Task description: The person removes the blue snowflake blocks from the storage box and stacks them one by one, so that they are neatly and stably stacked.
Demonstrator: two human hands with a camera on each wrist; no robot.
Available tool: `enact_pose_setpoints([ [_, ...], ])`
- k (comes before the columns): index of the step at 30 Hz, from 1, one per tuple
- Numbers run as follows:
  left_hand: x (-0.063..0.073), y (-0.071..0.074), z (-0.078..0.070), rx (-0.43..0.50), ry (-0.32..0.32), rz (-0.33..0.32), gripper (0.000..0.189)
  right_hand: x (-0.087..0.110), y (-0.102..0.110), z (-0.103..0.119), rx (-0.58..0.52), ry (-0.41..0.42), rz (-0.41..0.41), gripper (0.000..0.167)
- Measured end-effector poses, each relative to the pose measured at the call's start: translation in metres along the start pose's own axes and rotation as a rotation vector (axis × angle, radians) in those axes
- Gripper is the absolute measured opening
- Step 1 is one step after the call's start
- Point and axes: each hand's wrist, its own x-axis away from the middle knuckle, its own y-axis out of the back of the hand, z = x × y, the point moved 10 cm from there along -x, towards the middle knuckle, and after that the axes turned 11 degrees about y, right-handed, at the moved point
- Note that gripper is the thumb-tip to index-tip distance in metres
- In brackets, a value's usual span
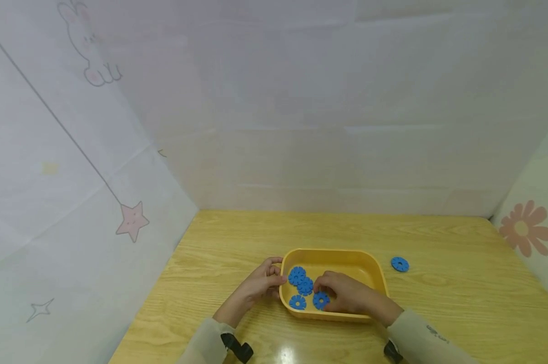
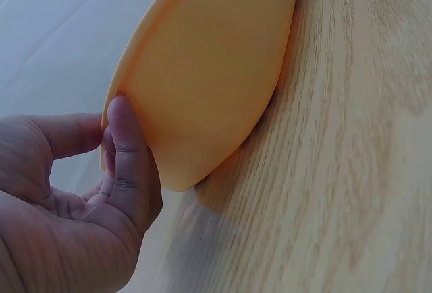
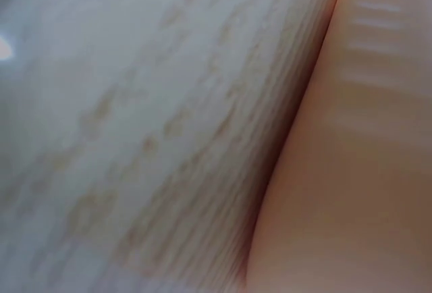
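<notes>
A yellow plastic tray (image 1: 333,255) sits on the table, with several blue interlocking discs (image 1: 297,276) in its left half. My left hand (image 1: 260,283) pinches the tray's left rim between thumb and fingers; the left wrist view shows this hand (image 2: 88,192) against the outer wall of the tray (image 2: 209,70). Inside the tray, my right hand (image 1: 349,294) has its thumb and forefinger at the edges of one blue disc (image 1: 321,301). In the right wrist view only the tray's outer side (image 3: 358,171) shows, and the hand is out of sight.
A single blue disc (image 1: 400,264) lies on the wooden table (image 1: 237,232) to the right of the tray. Pale printed cloth (image 1: 278,111) stands behind the table and along both sides.
</notes>
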Motion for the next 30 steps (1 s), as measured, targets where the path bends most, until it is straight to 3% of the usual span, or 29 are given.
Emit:
enact_pose_setpoints([
  [10, -0.0002, 0.0, 0.0008, 0.009, 0.001, 0.004, 0.061, 0.0001, 0.0009, -0.0007, 0.034, -0.021, -0.018, 0.033],
  [22, 0.0018, -0.0012, -0.0018, 0.013, 0.0, 0.008, 0.061, 0.0046, 0.0073, -0.0002, -0.064, -0.033, -0.053, 0.033],
  [30, 0.0016, -0.0017, -0.0019, 0.01, -0.006, 0.011, 0.061, 0.0049, 0.0071, -0.0016, -0.052, -0.058, -0.032, 0.035],
])
